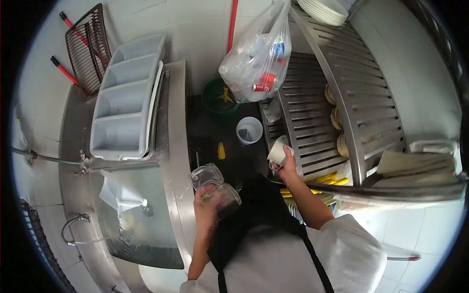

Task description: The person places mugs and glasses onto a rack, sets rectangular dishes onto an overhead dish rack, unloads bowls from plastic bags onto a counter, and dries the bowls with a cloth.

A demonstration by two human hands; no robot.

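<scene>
My left hand [207, 200] is closed around clear glass cups [206, 175], which look like two held together near the sink's edge. One of them lies partly across my palm [227, 199]. In my right hand [287, 167] is a white mug [279, 152], tilted, with its handle toward my fingers. The mug is beside the lower slatted metal rack [312, 117]. Some of my left fingers are hidden behind the glass.
Left, water runs from a faucet [75, 229] into a filled sink [163, 219] holding a white funnel-like piece [119, 193]. A grey divided tray [122, 115] stands behind it. A plastic bag with cans [259, 58] hangs ahead. Below are a white bucket [249, 130] and green bucket [215, 95].
</scene>
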